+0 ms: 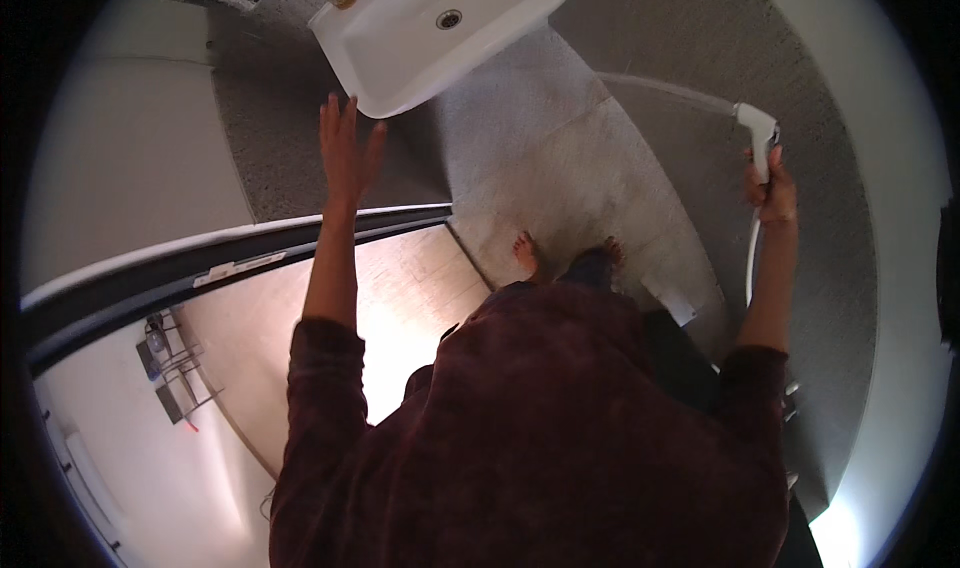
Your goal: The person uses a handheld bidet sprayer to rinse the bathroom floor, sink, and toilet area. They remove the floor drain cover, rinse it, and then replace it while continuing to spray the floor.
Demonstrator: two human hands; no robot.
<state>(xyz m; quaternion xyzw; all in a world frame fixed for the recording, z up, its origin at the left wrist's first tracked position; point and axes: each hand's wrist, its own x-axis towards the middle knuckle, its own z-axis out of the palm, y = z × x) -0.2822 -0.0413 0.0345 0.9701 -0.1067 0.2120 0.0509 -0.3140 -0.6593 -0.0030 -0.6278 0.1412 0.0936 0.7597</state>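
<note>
Right grip (pixel 774 196) wrapped round white hand sprayer (pixel 760 136), out at right, jet (pixel 665 88) shooting leftward; best swept slowly, steadily, without jerks. Left grip (pixel 347 158) unclasped, empty, near washbasin (pixel 400 53) corner; best clear of jet.

The white, rounded washbasin (pixel 395 63) looks like smooth, glossy ceramic; inside it, the round, silvery drain (pixel 449 20) is shiny metal. Right of the washbasin, the white, angled spray head (pixel 758 130) looks like smooth plastic, and the grey wall (pixel 690 28) looks matt and grainy. Nearer than the washbasin, the maroon, long-sleeved top (pixel 560 418) is matt cloth.
</note>
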